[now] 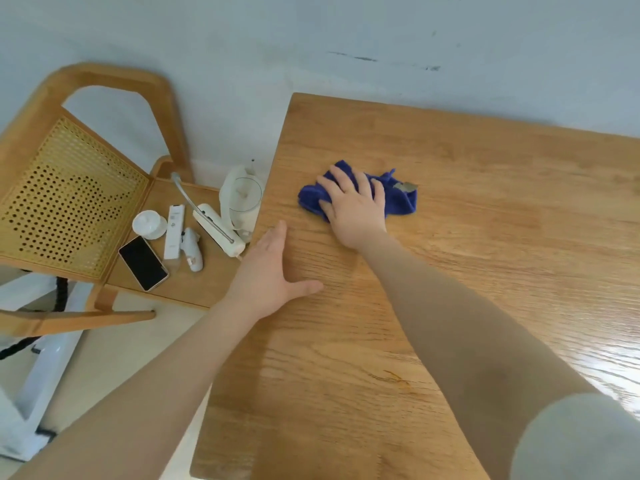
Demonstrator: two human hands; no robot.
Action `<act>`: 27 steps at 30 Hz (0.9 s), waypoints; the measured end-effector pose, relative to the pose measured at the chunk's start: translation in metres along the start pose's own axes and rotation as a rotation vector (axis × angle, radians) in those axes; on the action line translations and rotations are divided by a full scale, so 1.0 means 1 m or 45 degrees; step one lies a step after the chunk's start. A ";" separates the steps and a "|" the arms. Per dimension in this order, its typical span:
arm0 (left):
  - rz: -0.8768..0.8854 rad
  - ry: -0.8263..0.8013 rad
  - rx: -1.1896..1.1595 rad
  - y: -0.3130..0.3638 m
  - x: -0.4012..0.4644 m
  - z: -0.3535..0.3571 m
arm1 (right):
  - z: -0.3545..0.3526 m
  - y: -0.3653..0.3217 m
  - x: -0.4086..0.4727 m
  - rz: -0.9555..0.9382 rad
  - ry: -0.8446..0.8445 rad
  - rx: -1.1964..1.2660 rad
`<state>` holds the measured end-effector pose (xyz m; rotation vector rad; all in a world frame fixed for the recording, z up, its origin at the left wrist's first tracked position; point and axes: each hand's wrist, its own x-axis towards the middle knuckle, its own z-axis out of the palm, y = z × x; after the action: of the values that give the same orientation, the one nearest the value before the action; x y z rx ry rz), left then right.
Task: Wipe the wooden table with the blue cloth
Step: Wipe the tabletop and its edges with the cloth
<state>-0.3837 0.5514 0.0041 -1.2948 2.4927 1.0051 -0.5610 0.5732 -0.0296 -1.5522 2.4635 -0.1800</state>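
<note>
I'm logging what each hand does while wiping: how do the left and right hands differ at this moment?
The right hand lies on the blue cloth, fingers spread, pressing it to the wooden table; the left hand touches bare wood and holds nothing. The right hand reaches further onto the table; the left hand sits at its left edge, beside the chair. Both lie palm down with fingers straight.

Bright, soft daylight. Glare whitens the tabletop (433,289) at its right edge, with faint shadows under both arms. Wide-angle distortion bends the edges; detail is slightly soft.
</note>
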 end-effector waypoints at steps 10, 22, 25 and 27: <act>0.013 -0.026 -0.049 -0.041 -0.024 -0.010 | 0.012 -0.049 -0.083 -0.242 -0.150 -0.041; -0.100 -0.007 0.087 -0.039 -0.014 -0.010 | 0.012 -0.053 0.031 -0.204 -0.027 -0.101; -0.099 -0.012 0.049 -0.039 -0.017 -0.009 | 0.013 -0.059 0.026 -0.169 -0.029 -0.060; -0.089 0.000 -0.005 -0.041 -0.018 -0.009 | 0.015 -0.063 0.002 -0.229 -0.047 -0.057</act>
<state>-0.3396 0.5414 -0.0017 -1.3730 2.4285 0.9946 -0.5034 0.5447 -0.0302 -1.7792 2.3143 -0.1246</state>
